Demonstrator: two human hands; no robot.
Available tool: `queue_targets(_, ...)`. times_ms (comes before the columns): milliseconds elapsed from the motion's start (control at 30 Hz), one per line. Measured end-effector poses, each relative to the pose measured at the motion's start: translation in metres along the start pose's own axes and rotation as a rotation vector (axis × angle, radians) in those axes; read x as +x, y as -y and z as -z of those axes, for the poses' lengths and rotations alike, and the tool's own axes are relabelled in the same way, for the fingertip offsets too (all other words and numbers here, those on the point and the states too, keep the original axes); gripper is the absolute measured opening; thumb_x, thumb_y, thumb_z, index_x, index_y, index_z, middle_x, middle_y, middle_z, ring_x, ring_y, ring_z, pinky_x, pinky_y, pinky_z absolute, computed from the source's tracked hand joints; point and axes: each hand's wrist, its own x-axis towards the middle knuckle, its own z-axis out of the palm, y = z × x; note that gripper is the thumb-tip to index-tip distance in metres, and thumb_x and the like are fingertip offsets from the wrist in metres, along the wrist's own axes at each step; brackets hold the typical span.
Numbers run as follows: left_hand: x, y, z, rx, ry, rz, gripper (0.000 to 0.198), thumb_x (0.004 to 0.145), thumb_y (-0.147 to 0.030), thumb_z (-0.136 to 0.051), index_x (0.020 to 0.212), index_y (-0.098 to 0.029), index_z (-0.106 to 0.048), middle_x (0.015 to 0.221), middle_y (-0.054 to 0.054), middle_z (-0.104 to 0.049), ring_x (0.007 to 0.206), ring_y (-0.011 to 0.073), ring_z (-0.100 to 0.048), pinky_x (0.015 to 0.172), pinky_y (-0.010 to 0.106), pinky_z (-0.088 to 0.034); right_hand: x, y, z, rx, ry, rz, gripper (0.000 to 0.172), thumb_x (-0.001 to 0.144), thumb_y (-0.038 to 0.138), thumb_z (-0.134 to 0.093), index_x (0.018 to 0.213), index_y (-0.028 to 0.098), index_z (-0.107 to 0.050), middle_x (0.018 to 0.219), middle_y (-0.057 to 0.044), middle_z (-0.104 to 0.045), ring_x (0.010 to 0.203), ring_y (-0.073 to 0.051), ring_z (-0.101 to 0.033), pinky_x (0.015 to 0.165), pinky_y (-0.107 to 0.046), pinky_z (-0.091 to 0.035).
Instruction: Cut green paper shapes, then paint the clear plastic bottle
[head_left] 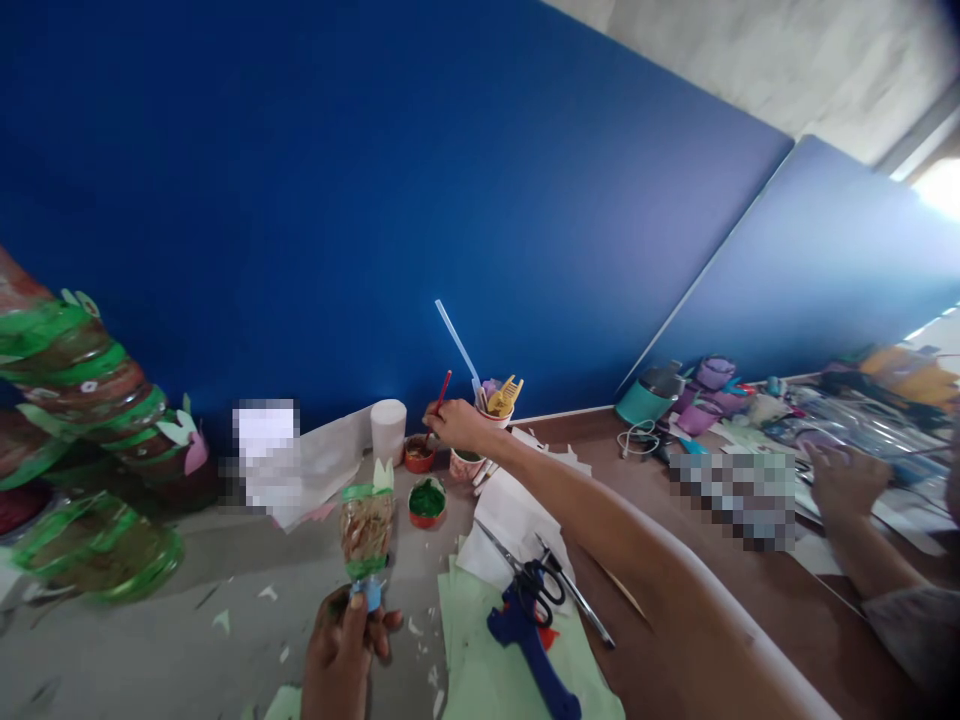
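Note:
My left hand (349, 640) grips a small plastic bottle (367, 530) by its light blue cap, cap end down. Brown and green paint covers the bottle, and pale green pointed paper pieces stick up from its top. Stretched far forward, my right hand (454, 422) is closed round a thin red paintbrush (445, 388). The brush points down into a small orange-rimmed pot of brown paint (420, 453); its tip is hidden. Just in front stands a similar pot of green paint (427, 502).
Scissors (529, 578), a blue glue gun (532, 640) and a pen (576, 592) lie on green paper (480, 650). Behind are a white roll (388, 432) and a cup of tools (496, 412). Painted bottles (127, 420) stand left. Another person's hand (847, 480) is at right.

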Motion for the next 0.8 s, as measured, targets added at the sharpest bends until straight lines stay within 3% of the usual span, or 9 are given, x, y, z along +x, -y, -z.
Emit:
queue_targets(300, -0.001, -0.001, -0.002, -0.016, -0.021, -0.006, 0.042, 0.067, -0.057, -0.072, 0.066, -0.018, -0.058, 0.047, -0.004, -0.054, 0.041, 0.0115, -0.049, 0.060, 0.033, -0.055, 0.001, 0.002, 0.001, 0.001, -0.009, -0.018, 0.034, 0.099, 0.024, -0.037, 0.107, 0.016, -0.068, 0.103, -0.009, -0.074, 0.092, -0.017, -0.068, 0.076, -0.022, -0.047)
queue_targets(667, -0.004, -0.006, -0.005, -0.015, -0.031, -0.006, 0.043, 0.066, -0.058, -0.072, 0.067, -0.017, -0.057, 0.048, -0.004, -0.053, 0.041, 0.0110, -0.050, 0.062, 0.034, -0.056, 0.000, 0.012, 0.002, -0.094, 0.055, 0.073, 0.031, 0.096, 0.018, -0.041, 0.114, 0.014, -0.066, 0.115, -0.012, -0.069, 0.105, -0.021, -0.065, 0.083, -0.026, -0.047)
queue_targets(800, -0.004, -0.005, -0.005, -0.016, -0.036, -0.007, 0.043, 0.067, -0.058, -0.072, 0.068, -0.018, -0.057, 0.049, -0.004, -0.053, 0.041, 0.0109, -0.049, 0.061, 0.034, -0.055, 0.002, 0.011, 0.002, -0.113, 0.066, 0.052, 0.031, 0.096, 0.022, -0.040, 0.111, 0.014, -0.067, 0.111, -0.014, -0.070, 0.099, -0.022, -0.067, 0.078, -0.027, -0.048)
